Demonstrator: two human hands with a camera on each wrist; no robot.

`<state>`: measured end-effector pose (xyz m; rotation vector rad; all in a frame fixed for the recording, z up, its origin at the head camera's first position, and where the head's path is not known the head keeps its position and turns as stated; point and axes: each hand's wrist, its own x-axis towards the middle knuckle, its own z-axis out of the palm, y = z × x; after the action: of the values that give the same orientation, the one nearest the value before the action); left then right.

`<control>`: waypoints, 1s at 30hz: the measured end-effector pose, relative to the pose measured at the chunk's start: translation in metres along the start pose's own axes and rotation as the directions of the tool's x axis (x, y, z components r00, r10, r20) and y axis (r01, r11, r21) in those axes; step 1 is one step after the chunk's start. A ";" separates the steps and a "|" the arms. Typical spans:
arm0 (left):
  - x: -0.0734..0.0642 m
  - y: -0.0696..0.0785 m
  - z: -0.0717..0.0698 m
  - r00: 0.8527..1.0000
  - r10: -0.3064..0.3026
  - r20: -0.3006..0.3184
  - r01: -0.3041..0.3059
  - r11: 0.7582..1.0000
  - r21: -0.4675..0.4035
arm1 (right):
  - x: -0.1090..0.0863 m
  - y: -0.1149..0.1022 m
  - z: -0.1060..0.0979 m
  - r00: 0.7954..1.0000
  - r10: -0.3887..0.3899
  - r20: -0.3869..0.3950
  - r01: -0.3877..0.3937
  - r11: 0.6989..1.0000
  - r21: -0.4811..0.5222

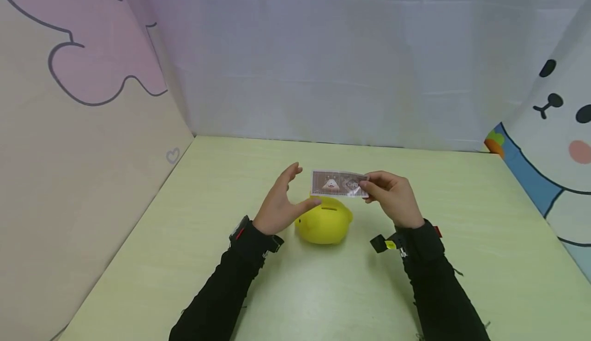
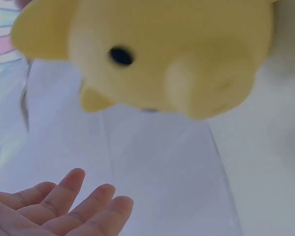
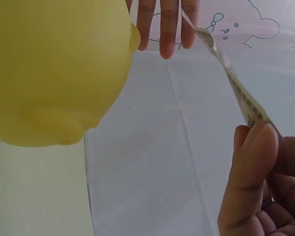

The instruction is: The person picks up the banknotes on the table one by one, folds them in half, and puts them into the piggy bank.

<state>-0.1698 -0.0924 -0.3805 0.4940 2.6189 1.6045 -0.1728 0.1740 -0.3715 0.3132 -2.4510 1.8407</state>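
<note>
Nearest, the right hand (image 1: pixel 396 198) pinches a printed slip (image 1: pixel 338 184) by one end between thumb and fingers; its free end extends toward the left hand (image 1: pixel 281 203), whose fingers are extended, parted from the thumb and gripping nothing. Between the two sets of fingers, just below the slip, stands a yellow pig-shaped bank (image 1: pixel 323 227), its slot (image 1: pixel 329 208) uppermost; whether the left thumb touches it cannot be told. Supported at one end only, the slip is liable to buckle should its edge meet the bank's rounded surface; a sideways push from the left thumb could shift the bank. Beyond the fingers, the worktop (image 1: pixel 485 248) affords room on both sides; its side and far edges lie well apart from them, the far edge bounded by a white curtain (image 1: pixel 323 64), the left by a printed panel (image 1: pixel 106 69).
</note>
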 end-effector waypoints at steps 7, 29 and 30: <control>0.006 0.005 -0.007 1.000 0.018 0.017 -0.017 0.995 -0.096 | -0.001 -0.001 0.001 1.000 -0.005 -0.001 0.005 1.000 -0.012; 0.014 0.012 0.006 0.995 0.066 -0.078 -0.079 0.979 -0.188 | -0.001 -0.002 0.004 0.999 -0.042 -0.001 0.042 0.999 0.007; 0.014 0.012 0.006 0.995 0.061 -0.079 -0.075 0.979 -0.187 | -0.001 -0.002 0.004 0.999 -0.044 0.002 0.044 0.999 0.008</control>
<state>-0.1789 -0.0787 -0.3707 0.5291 2.4877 1.9048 -0.1706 0.1696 -0.3711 0.3664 -2.4181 1.8348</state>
